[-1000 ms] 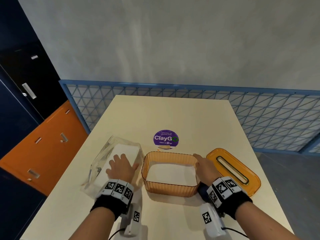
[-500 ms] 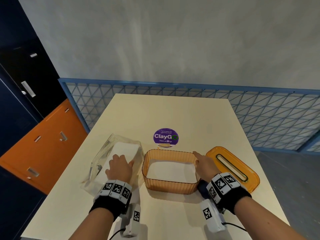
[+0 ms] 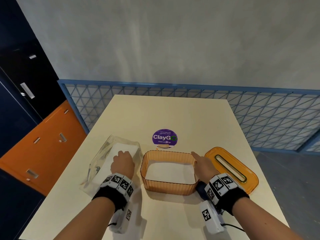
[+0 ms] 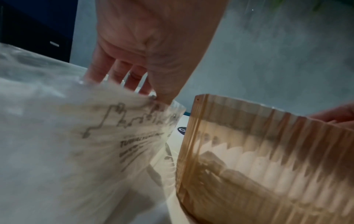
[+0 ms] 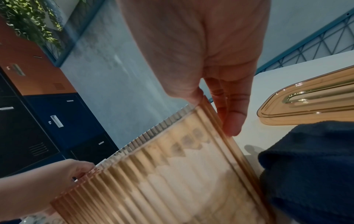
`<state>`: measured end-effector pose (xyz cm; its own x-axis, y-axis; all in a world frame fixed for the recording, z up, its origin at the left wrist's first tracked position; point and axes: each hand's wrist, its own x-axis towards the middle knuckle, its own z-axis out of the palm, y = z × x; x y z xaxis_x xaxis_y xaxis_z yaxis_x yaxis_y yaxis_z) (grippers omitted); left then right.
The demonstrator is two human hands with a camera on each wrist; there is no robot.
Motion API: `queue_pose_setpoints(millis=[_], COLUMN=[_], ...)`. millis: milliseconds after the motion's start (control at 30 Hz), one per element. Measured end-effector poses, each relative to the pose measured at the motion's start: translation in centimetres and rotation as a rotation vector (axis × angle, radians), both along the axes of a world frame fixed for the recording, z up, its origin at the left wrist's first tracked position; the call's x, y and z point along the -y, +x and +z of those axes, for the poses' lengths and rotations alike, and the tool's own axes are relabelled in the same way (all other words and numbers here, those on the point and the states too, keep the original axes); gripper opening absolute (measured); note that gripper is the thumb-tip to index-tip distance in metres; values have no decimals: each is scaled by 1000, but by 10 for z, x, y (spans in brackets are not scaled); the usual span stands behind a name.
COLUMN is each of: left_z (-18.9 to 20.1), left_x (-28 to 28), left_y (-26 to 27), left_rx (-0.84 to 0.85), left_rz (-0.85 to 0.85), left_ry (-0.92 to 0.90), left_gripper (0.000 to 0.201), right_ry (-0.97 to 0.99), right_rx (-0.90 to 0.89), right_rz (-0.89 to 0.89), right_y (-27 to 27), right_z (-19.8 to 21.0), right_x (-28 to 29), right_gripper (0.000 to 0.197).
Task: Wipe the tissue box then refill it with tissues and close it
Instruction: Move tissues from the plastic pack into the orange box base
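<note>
The amber ribbed tissue box [image 3: 167, 187] stands open in the middle of the table with white tissues [image 3: 169, 170] lying in its bottom. Its amber slotted lid [image 3: 230, 168] lies flat to the right. A clear plastic pack of white tissues [image 3: 103, 163] lies to the left. My left hand [image 3: 123, 154] sits on top of that pack with fingers curled, pinching the plastic wrap [image 4: 134, 121] between thumb and fingers [image 4: 132, 78]. My right hand [image 3: 199, 158] pinches the box's right wall [image 5: 191, 151], thumb at the rim and fingers [image 5: 233, 121] outside. A dark blue cloth [image 5: 306, 166] lies under my right wrist.
A purple round sticker [image 3: 164, 138] is on the table [image 3: 173, 115] behind the box. A blue mesh railing [image 3: 259, 118] runs past the far edge. Orange and dark blue lockers [image 3: 43, 144] stand beyond the left edge.
My left hand's fingers, spread flat on the tissue pack before, have curled and gathered the plastic wrap. My right hand stays on the box's right wall.
</note>
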<state>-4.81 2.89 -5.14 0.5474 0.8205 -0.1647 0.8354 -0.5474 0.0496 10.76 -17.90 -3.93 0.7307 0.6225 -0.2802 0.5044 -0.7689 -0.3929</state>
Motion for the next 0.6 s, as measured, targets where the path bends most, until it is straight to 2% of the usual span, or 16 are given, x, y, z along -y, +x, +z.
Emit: queue_pose_setpoints(millis=[100, 233, 400, 600], left_z=[-2, -6, -1, -2], left_x=[1, -2, -6, -2], left_y=[2, -1, -5, -2], left_rx=[10, -15, 49, -40], left_rz=[22, 7, 15, 6], left_ry=[-41, 9, -12, 23], left_gripper=[31, 28, 33, 28], right_ry=[-3, 2, 12, 6], right_rx=[-3, -15, -33, -45], right_rz=[8, 9, 2, -4], right_y=[0, 1, 1, 0], right_z=[1, 4, 4, 6], right_x=[-1, -1, 0, 0], right_gripper=[54, 55, 55, 55])
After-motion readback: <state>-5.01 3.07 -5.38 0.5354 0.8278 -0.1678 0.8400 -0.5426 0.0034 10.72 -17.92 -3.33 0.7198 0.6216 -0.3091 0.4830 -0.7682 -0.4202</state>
